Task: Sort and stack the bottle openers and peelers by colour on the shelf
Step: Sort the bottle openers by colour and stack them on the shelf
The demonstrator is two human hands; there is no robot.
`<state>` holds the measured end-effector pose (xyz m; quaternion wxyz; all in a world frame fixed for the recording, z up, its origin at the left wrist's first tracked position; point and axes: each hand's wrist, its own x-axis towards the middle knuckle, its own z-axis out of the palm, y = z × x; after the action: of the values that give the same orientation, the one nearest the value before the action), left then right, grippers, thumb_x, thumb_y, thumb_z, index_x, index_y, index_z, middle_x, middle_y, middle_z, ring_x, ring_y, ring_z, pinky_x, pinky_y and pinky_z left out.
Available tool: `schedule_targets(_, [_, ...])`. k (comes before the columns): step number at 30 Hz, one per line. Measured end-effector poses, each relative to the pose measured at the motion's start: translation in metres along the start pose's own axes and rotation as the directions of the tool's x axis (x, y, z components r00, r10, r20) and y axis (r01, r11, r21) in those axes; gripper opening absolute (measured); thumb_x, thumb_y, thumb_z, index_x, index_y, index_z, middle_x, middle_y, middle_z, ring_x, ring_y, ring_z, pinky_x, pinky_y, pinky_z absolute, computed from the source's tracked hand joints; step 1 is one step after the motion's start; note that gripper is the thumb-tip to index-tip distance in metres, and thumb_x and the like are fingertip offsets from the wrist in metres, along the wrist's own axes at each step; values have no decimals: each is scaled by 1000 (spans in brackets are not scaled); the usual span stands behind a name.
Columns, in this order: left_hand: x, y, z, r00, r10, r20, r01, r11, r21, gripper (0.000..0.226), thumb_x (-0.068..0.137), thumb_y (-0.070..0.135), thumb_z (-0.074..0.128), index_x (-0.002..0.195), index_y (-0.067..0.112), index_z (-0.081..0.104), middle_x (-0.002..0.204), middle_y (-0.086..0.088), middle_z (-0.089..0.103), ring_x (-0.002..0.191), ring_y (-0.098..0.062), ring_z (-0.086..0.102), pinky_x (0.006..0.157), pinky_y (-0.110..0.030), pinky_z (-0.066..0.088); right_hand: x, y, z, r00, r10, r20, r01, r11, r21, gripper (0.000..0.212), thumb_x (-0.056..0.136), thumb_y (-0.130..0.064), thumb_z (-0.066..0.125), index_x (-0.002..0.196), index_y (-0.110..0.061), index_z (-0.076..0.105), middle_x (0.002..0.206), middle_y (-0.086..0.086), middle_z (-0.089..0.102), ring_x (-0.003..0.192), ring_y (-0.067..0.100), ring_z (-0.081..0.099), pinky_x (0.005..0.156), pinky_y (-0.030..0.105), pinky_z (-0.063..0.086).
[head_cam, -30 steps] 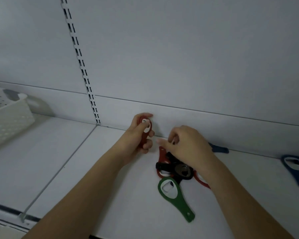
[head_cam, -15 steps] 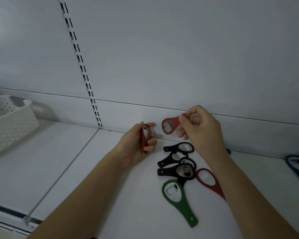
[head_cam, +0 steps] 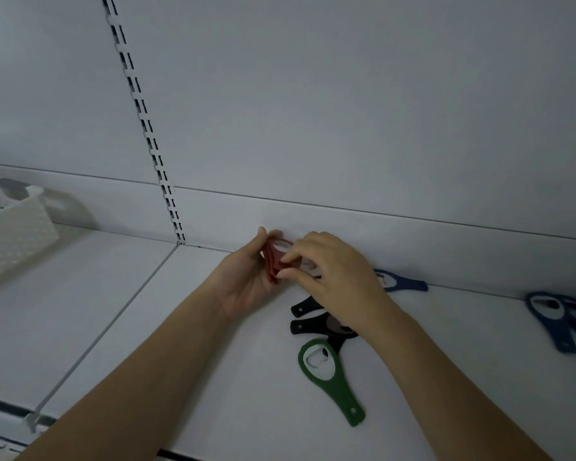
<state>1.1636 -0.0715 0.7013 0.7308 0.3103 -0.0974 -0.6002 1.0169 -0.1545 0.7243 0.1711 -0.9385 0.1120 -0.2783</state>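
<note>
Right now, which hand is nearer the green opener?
Right. The right hand hovers just above and behind the green opener; the left hand, holding the red openers, is farther off to its left.

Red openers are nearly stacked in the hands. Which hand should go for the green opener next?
Probably the right hand: it only pinches the red plastic bottle openers at their edge and hovers above the green plastic bottle opener. The left hand is cradling the red stack, on the far side.

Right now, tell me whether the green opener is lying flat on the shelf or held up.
Lying flat. The green opener rests on the shelf, its handle pointing toward the camera, untouched by either hand.
</note>
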Motion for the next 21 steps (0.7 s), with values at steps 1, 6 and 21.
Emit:
schedule_targets(1, [0,0,0,1000,-2,6,2,1000,12,29,103,38,43,102,14,58,88,-9,64,75,-19,64,59,-27,55,0,-2,-5,999,-6,43,8,999,-37,27,87,-53,57,98,-30,67,96,-19,53,87,0,48,70,24,48])
schedule_targets(6, [1,-3,5,999,-43,-18,44,997,57,17,95,22,59,110,19,54,92,-8,55,66,-11,48,51,-19,45,-14,7,-71,938,338,82,-326,936,-134,31,84,-59,62,77,-28,60,78,-13,61,67,2,55,64,27,48])
schedule_targets(21, [-4,-28,18,991,-17,132,-10,980,201,21,93,5,56,107,21,59,102,-17,61,77,-21,58,64,-26,52,-82,23,-72,674,626,393,-532,780,-331,28,87,-34,69,74,-14,54,72,-1,56,60,9,48,51,18,32])
